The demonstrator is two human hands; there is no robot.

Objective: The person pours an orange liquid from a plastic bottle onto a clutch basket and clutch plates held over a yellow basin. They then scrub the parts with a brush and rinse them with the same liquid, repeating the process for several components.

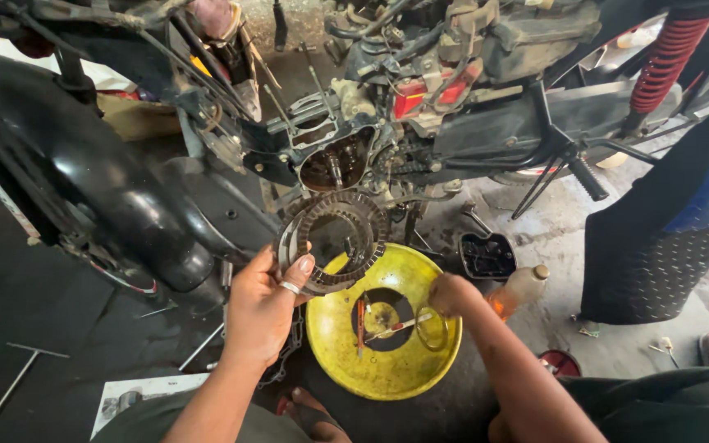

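Your left hand (266, 305) pinches a toothed, dark metal clutch ring stack (334, 239) by its lower rim, raised before the open engine case (336, 162). It looks stiff, weighty, likely oily: grip the rim. Your right hand (451, 294), curled shut, hovers over the yellow metal basin (334, 349).

This is a motorcycle repair workshop, with the work done low on the floor. A stripped motorcycle (420, 90) stands on stained, oily concrete (560, 238), its engine case open (336, 160) and wiring and hoses bare. Below the engine sits a yellow basin (383, 373) holding small parts and a screwdriver. Just right of the basin stand a black oil tray (487, 256) and a bottle of amber fluid (519, 289). Left of it, a T-handle wrench (18, 373) lies on the floor.
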